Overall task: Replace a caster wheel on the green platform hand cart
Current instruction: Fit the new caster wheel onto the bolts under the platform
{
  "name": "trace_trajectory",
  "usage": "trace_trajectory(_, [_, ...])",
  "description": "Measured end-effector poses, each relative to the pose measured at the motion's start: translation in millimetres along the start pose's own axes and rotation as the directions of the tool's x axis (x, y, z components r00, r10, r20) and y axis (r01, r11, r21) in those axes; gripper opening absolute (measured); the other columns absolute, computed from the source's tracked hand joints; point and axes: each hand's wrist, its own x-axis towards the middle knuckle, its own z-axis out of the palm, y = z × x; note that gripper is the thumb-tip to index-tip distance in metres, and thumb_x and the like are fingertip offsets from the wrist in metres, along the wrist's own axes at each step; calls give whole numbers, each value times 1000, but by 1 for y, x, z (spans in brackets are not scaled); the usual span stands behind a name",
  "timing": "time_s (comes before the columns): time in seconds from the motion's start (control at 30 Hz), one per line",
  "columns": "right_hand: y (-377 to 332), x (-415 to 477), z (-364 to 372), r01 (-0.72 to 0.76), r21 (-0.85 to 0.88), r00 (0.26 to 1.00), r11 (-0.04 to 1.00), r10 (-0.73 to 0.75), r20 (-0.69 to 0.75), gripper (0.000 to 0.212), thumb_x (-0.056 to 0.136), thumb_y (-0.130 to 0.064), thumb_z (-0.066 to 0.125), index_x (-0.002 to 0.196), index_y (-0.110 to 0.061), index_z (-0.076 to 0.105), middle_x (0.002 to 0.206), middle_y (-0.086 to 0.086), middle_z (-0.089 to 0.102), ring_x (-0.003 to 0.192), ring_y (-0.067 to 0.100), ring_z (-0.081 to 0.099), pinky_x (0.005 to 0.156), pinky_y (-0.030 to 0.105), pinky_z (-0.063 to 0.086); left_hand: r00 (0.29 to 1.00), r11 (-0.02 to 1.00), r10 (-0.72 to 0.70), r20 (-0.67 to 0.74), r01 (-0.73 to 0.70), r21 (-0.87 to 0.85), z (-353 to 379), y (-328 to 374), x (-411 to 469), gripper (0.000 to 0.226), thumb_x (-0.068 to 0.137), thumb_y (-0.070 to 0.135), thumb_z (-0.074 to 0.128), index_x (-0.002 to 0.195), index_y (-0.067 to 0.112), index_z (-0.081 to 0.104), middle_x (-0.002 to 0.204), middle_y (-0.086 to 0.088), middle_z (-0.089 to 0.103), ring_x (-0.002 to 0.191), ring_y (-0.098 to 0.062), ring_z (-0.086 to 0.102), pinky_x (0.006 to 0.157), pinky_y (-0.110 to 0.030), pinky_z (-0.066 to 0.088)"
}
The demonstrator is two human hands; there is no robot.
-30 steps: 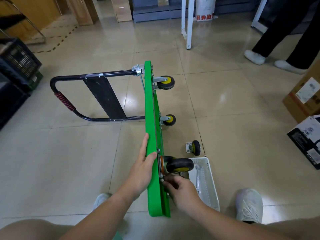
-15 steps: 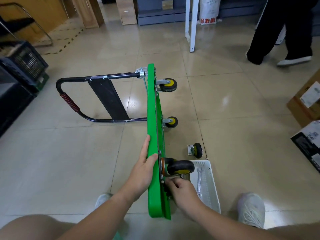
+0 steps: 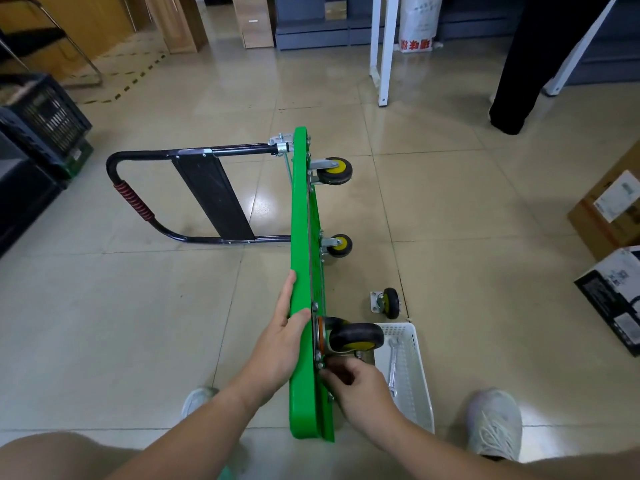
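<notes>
Okay: left hand flat, fingers straight, bracing the green cart, which stands on its long edge on the floor. It looks rigid but tippy, best steadied at the rim. Mounted caster: black tyre, yellow hub. Right hand pinches a fastener at its plate. Loose caster, basket and wrench lie right.

Bright, even light fell from overhead. The glossy floor threw back soft white glare patches near the middle of the frame. Shadows were faint and diffuse, darkest at the far left. The green platform was sharp. Wide-angle distortion bowed the edges: the white post leaned, and the boxes at the right edge looked stretched and slightly soft.
</notes>
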Motion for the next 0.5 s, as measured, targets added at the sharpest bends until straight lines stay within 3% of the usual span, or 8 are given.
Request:
trace_trajectory(0.1, [-5,-1,1,15,12,1000,1000,-15,-3,9,92,-32,71,92,-26,77,86,-13,76,82,-1,69,78,17,52,1000,1000,4,-5,-4,20,-1,1,1,60,109,25,39,143,71,18,126,47,40,106,30,48,98,-16,38])
trace_trajectory(0.17, [-8,0,0,-11,-12,1000,1000,11,7,19,93,-36,67,87,-21,77,82,-8,76,75,1,68,69,15,49,1000,1000,4,-4,-4,21,-1,0,1,60,110,26,38,143,71,16,136,38,41,122,14,50,110,-25,37])
trace_trajectory(0.23, [-6,-2,-2,-13,-28,1000,1000,13,-1,20,93,-38,68,86,-22,76,82,-7,76,75,1,67,69,17,49,1000,1000,0,0,0,25,0,0,1,60,110,27,38,143,72,15,142,31,40,130,0,49,117,-32,35])
trace_trajectory(0.37, [-3,-2,-3,16,34,1000,999,-15,-6,5,92,-29,71,93,-28,76,87,-15,76,84,-2,69,78,16,51,1000,1000,-4,5,4,19,2,-1,2,60,109,28,39,142,74,17,127,49,39,121,16,49,112,-30,37])
trace_trajectory(0.5, [-5,0,-2,7,-1,1000,1000,-7,28,13,94,-33,67,91,-24,76,85,-12,76,81,1,69,74,18,51,1000,1000,-20,15,20,-9,1,-2,1,60,110,28,38,143,74,18,130,47,39,127,9,48,119,-38,36])
